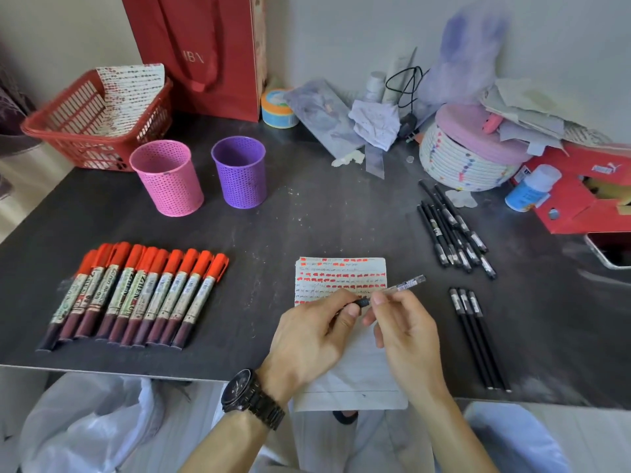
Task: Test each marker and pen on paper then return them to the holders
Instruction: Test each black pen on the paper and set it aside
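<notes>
Over a sheet of paper [341, 271] marked with red dashes and scribbles, both hands hold one pen [403, 285]. My right hand [406, 332] pinches its clear barrel; my left hand [314, 339] grips the black end, either a cap or the grip. A row of several red-capped markers [136, 295] lies at the left. Several black pens [454, 230] lie in a heap at the right, and three more black pens [478, 336] lie side by side nearer me. A pink mesh holder [167, 179] and a purple mesh holder [240, 172] stand upright behind, nothing showing above their rims.
A red basket [92, 121] holding marked paper and a red bag [205, 52] stand at the back left. Tape roll [278, 109], woven box [467, 155], red cardboard box [580, 189], a white bottle [532, 189] and loose papers crowd the back right. The table's front edge runs under my wrists.
</notes>
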